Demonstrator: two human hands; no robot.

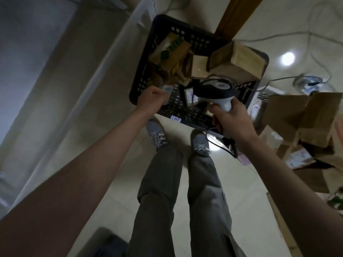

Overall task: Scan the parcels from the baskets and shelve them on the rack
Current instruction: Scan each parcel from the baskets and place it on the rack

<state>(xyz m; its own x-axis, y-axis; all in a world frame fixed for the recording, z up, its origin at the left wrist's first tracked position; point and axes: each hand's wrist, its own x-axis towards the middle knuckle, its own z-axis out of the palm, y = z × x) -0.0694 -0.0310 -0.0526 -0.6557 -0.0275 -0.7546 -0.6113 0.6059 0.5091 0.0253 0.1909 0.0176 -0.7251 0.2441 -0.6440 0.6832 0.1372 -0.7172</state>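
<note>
At frame centre, the right hand (232, 123) grips a scanner (215, 91) over the black basket (141, 84) — the left hand (151, 102) pinches a small labelled parcel (167, 93) at its near-left rim. It is likely light and flimsy — best held by its edges.

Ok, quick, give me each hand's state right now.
Left hand: pinches a small labelled parcel over the black basket.
Right hand: grips the barcode scanner.

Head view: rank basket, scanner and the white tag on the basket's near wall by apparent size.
1. Basket
2. Scanner, though it sits nearer the camera, which inflates it
3. White tag
</note>
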